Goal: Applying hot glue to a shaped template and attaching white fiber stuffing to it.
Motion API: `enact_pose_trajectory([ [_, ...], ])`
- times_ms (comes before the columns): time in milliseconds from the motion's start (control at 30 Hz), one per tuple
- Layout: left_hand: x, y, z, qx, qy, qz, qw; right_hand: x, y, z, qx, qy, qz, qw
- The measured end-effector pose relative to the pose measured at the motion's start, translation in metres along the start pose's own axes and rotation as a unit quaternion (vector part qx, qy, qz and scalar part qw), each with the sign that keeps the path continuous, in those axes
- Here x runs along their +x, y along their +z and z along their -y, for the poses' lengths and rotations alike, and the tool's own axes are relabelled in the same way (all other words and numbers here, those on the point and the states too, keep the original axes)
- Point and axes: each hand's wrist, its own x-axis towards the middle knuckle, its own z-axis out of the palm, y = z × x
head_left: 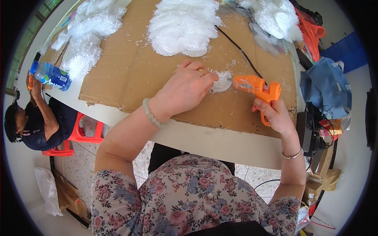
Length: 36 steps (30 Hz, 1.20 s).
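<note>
I have bare cardboard (122,74) left of my left hand (187,86); the white pile (182,29) blocks ahead, the glue gun (269,93) rightward.

Off to the left I see a window (26,41) with dark bars, its panes a soft green, and beyond it a pale wall (15,169). Another plain, whitish wall (360,118) runs along the right side. Speckled grey floor tiles (142,159) show beneath the white table (220,147), their joints thin and dark. A red plastic stool (88,135) stands near its left end. The light is pale and even.
</note>
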Motion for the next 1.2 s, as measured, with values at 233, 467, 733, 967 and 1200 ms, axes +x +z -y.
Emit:
enact_pose_trajectory([
  [233, 0.0, 0.0, 0.0, -0.005, 0.003, -0.011, 1.0, -0.006, 0.0, 0.003, 0.019, -0.015, 0.001, 1.0],
  [467, -0.001, 0.0, 0.002, -0.01, -0.012, -0.005, 1.0, -0.01, 0.0, 0.004, 0.007, -0.007, 0.028, 1.0],
  [733, 0.0, -0.002, 0.002, -0.03, -0.034, -0.001, 0.999, -0.009, 0.003, 0.006, 0.005, 0.002, 0.049, 0.999],
  [967, 0.001, -0.003, 0.003, -0.054, -0.067, 0.015, 0.996, -0.003, 0.008, 0.009, 0.005, 0.006, 0.062, 0.998],
  [1200, 0.001, -0.002, 0.007, -0.08, -0.077, 0.009, 0.994, 0.005, 0.016, 0.019, -0.002, 0.008, 0.07, 0.998],
])
